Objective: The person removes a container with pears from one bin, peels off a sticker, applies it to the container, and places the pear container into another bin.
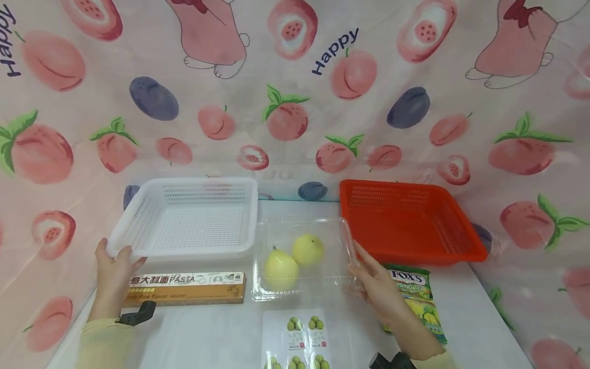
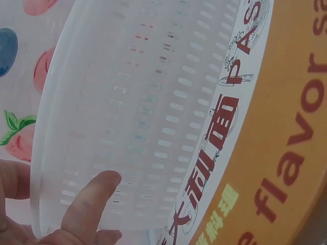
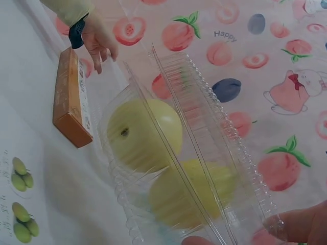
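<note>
My left hand (image 1: 112, 271) grips the front left corner of a white plastic basket (image 1: 184, 251), with fingers on both sides of the corner; in the left wrist view a finger (image 2: 92, 204) lies against the slotted wall. My right hand (image 1: 380, 287) holds a clear plastic clamshell box (image 1: 336, 261) by its right side. Two yellow-green pears (image 1: 281, 269) show through its plastic. In the right wrist view, the thumb (image 3: 299, 224) is on the box's edge and a fingertip (image 3: 198, 241) appears below it.
A pasta box (image 1: 193, 294) lies before the white basket. A red basket (image 1: 415, 251) stands at the back right, with a green FOX'S candy bag (image 1: 421, 302) in front. A pack printed with green fruit (image 1: 297, 338) lies at the front middle. Fruit-patterned cloth (image 1: 295, 102) hangs behind.
</note>
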### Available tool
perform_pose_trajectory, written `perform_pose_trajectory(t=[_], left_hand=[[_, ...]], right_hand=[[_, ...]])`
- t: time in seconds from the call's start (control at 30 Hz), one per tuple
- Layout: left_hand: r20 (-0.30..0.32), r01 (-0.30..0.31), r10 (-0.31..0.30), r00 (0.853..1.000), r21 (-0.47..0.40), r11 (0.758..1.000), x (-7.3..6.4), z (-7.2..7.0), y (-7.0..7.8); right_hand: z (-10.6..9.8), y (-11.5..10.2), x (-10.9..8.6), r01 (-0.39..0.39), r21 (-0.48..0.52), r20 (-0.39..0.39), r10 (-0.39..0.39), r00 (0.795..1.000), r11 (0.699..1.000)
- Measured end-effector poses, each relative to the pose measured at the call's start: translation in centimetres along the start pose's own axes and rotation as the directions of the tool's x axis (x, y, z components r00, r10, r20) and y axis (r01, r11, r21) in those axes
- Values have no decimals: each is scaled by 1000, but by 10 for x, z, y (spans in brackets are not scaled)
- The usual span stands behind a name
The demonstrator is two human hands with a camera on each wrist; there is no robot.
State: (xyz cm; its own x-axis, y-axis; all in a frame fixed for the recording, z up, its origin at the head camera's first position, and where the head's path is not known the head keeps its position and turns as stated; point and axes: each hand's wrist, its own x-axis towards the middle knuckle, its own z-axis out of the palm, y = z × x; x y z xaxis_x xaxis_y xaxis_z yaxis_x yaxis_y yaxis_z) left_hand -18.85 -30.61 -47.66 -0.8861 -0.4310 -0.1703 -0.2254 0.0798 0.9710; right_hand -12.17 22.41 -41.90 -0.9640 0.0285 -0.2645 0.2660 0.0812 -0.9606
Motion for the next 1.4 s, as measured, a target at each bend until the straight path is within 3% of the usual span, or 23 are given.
perform_pose_trajectory(t=[0.13,0.53,0.83,1.27,1.4], left_hand=[[0,-3,3,1000,-4,1000,0,-3,-2],[11,-30,30,999,9,1000,1,-2,-4],[16,-51,51,999,-9,999,1,-1,-4],[-4,-32,32,999,-4,999,2,-3,-8],[-31,-25,27,999,67,997,2,-5,-6]], right_hand=[[6,16,-2,-25,35,-15,25,1000,999],[13,43,6,29,144,-11,-28,1000,989],[22,53,22,35,134,-9,-35,999,990],[26,63,39,32,120,14,-34,999,992],[25,61,41,16,115,37,-21,999,993]])
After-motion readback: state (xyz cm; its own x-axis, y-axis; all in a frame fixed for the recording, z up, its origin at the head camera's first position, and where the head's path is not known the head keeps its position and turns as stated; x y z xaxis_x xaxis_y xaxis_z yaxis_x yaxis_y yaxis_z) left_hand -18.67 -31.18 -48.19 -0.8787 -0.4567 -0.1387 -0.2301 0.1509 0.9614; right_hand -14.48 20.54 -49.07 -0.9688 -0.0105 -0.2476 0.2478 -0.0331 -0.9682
